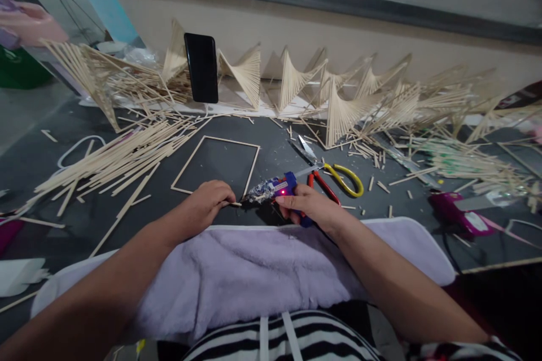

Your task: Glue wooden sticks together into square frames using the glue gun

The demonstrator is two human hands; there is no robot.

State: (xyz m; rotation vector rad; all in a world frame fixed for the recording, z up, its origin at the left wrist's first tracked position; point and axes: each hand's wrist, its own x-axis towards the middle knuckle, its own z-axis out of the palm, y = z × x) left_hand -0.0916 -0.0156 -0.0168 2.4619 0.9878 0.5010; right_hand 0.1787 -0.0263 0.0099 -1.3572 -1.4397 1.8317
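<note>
Pinched closed, my left hand (207, 203) grips a thin wooden stick near the closest corner of a square stick frame (189, 161) lying on the dark table. Whether that stick is the frame's near side is partly hidden by my fingers. My right hand (307, 203) is wrapped round a blue hot glue gun (288, 183) with a lit red light. Crumpled, foil-like material covers its front end. The nozzle points left, at the stick end by the frame's corner; contact cannot be made out.
Scissors with yellow handles (353, 180) and a red-handled tool (325, 187) lie right of the glue gun. Loose sticks (122, 158) are heaped at left. Twisted stick structures (342, 115) line the back, beside an upright phone (201, 67). A lilac cloth (254, 271) covers the front edge.
</note>
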